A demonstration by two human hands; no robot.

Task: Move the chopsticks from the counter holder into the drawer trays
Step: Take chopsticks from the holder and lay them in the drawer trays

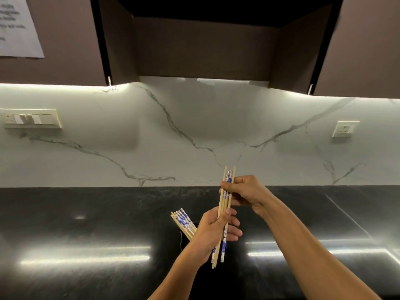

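Mostly tan, blue-patterned chopsticks [225, 213]

The dark surface [86, 224] lies bare to the left and right of the hands, giving open room on both sides up to the marble wall [194, 137]. Just left of the left hand [211, 232], a bunch of chopsticks [184, 221] leans up and to the left from a dark holder [183, 237], blocking that near side. Overhead, the cabinets [205, 40] hang well above the surface, and two wall sockets [345, 128] sit clear of any path.
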